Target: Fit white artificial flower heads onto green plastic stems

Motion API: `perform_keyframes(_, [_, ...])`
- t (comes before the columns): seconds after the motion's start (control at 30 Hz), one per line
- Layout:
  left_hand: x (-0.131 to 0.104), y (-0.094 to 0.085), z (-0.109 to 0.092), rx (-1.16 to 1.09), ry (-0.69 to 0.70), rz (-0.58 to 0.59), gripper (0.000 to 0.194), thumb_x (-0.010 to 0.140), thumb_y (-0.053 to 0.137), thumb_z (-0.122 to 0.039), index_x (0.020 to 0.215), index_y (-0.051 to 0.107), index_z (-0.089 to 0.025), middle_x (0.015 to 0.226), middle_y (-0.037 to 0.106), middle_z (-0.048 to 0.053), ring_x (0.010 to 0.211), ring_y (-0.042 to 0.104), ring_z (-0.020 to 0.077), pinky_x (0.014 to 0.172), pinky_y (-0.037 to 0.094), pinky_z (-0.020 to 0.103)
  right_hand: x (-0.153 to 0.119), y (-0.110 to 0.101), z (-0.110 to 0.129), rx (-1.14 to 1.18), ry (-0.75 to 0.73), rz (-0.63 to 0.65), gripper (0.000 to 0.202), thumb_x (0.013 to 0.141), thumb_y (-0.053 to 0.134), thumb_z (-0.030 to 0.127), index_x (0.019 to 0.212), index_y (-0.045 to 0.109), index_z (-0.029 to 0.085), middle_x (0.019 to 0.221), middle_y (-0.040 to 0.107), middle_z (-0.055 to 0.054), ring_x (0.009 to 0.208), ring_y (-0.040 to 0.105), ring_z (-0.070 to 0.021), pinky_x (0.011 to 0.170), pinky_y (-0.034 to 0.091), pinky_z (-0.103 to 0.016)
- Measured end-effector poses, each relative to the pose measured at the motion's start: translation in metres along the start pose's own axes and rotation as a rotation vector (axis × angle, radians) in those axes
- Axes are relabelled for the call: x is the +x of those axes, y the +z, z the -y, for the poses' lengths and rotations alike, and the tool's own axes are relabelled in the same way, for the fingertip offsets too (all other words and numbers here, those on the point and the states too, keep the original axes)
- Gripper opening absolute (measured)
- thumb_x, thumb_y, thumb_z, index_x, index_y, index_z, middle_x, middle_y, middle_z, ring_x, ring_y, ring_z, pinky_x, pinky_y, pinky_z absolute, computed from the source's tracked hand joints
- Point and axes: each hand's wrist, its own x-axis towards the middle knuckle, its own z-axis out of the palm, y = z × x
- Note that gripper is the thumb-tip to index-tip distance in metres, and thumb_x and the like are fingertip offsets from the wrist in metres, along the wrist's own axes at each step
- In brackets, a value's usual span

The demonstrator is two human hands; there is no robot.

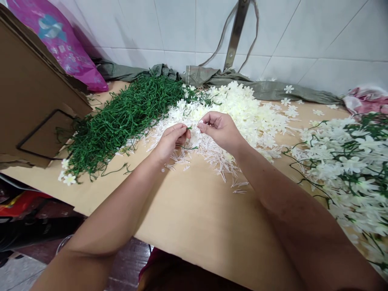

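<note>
Our left hand (173, 141) pinches a green stem (189, 128), fingers curled closed; our right hand (222, 131), fingertips together, pinches a small white piece (200, 122) just beside it. Stemmed white flowers (351, 163) lie at three o'clock, tangled green stems (130, 113) at ten, loose white flowers (242, 107) at one.

Glossy white wall tiles (287, 32) above matt brown cardboard (194, 210).

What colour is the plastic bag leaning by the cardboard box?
Purple-pink, with a light blue flower print, in the head view.
</note>
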Motion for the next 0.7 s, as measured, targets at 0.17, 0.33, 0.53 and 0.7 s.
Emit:
perform_keyframes(0.17, [-0.001,0.001,0.002,0.014,-0.018,0.012,0.032,0.073,0.057,-0.043,0.059,0.046,-0.017,0.046,0.022,-0.009,0.04,0.018,0.004,0.044,0.01,0.022,0.0,0.004,-0.006,0.095,0.016,-0.023,0.017,0.074,0.064,0.02,0.063,0.051,0.017,0.058,0.048,0.006,0.057,0.041,-0.0063,0.061,0.035,-0.027])
perform_keyframes(0.33, [-0.002,0.004,0.004,-0.035,-0.02,0.023,0.03,0.073,0.057,-0.039,0.057,0.046,-0.016,0.045,0.022,-0.008,0.042,0.018,0.0043,0.045,0.01,0.022,-0.001,0.008,-0.008,0.125,0.086,-0.042,0.021,0.077,0.063,0.02,0.062,0.049,0.018,0.056,0.048,0.006,0.055,0.041,-0.0058,0.06,0.034,-0.026])
perform_keyframes(0.53, [-0.001,0.004,0.004,-0.073,-0.01,0.029,0.03,0.073,0.057,-0.036,0.054,0.043,-0.017,0.045,0.024,-0.007,0.042,0.019,0.004,0.045,0.01,0.023,-0.002,0.011,-0.008,0.203,0.148,-0.034,0.022,0.079,0.062,0.018,0.061,0.049,0.018,0.057,0.051,0.005,0.056,0.044,-0.0061,0.062,0.038,-0.026])
perform_keyframes(0.7, [-0.001,0.004,0.004,-0.06,-0.015,0.042,0.032,0.072,0.058,-0.038,0.053,0.043,-0.017,0.045,0.023,-0.007,0.042,0.019,0.0044,0.045,0.01,0.023,-0.003,0.012,-0.009,0.257,0.183,-0.029,0.023,0.08,0.063,0.02,0.063,0.048,0.018,0.06,0.053,0.003,0.06,0.051,-0.0076,0.07,0.046,-0.028])
